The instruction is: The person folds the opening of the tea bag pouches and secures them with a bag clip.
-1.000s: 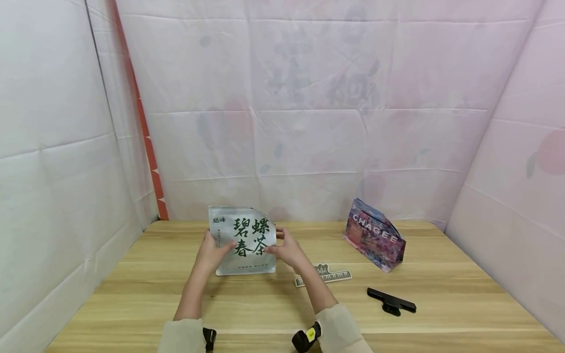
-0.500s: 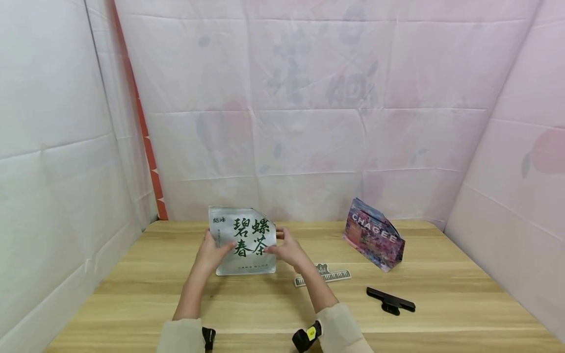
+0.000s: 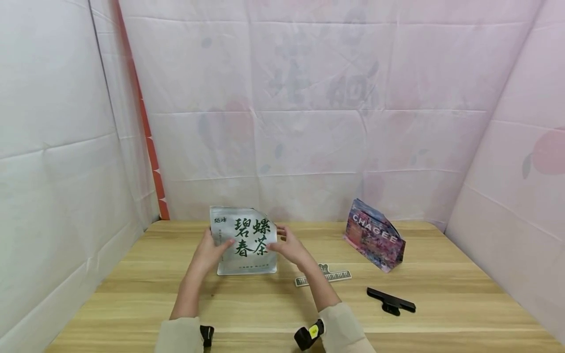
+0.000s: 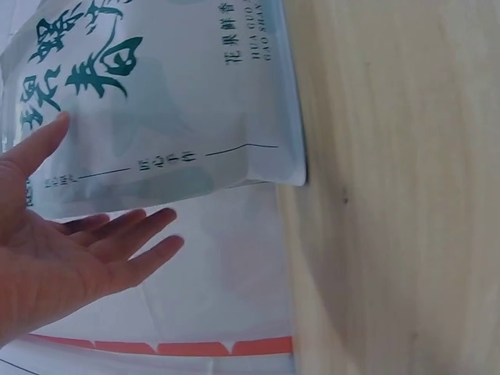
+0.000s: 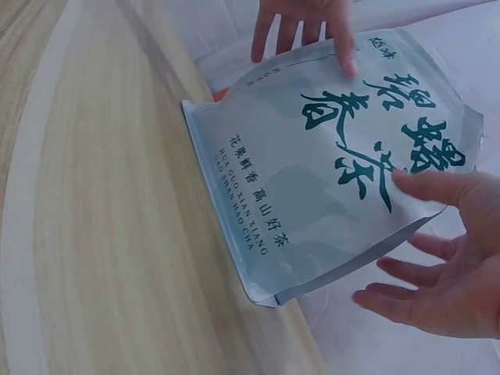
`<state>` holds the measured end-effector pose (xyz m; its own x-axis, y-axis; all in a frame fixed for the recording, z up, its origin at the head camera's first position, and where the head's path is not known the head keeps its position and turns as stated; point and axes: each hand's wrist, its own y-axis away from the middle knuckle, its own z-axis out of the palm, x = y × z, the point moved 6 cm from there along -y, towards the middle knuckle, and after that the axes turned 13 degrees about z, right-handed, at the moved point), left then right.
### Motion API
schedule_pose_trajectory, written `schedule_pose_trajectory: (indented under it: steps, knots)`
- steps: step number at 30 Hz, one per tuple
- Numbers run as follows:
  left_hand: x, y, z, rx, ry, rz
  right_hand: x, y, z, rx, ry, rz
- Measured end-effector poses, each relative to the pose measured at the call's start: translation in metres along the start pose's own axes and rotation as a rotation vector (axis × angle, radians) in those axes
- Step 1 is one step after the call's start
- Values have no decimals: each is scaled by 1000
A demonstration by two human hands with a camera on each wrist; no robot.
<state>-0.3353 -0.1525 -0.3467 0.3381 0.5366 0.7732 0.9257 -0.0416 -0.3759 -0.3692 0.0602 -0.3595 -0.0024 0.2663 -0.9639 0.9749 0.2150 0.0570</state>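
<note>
A silver tea bag [image 3: 249, 262] with green Chinese characters stands upright on the table, its upper right corner cut at a slant. My left hand [image 3: 208, 252] is at the bag's left side. In the left wrist view its thumb lies over the front, and its straight, spread fingers [image 4: 141, 234] show past the edge. On the other side is my right hand [image 3: 291, 247], thumb at the front. The right wrist view shows its fingers [image 5: 414, 272] extended and spread beside the bag's side. Whether either thumb touches the bag is hard to tell.
A colourful CHAGEE bag [image 3: 375, 235] stands at the back right of the wooden table [image 3: 132, 304]. A clip with a piano-key pattern [image 3: 340, 276] lies near my right forearm. Farther right lies a black clip [image 3: 390, 299]. White cloth walls [image 3: 309, 147] enclose the table.
Both hands have loosened slightly, the right hand's fingers spreading more at the bag's edge. The bag stays almost in the same place.
</note>
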Motion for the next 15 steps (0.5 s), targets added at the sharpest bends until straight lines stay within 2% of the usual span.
schedule_pose_trajectory:
  steps: [3,6,11,15]
  knots:
    - [5,0,-6,28,-7,-21,-3,-1,-1,21,25,-37]
    - [14,0,-11,70,-61,-12,-7,0,-3,48,40,-70]
    - [33,2,-18,154,-203,64,-16,3,-7,58,-5,-137]
    - [48,3,-17,221,-289,156,-35,18,-10,50,-73,-186]
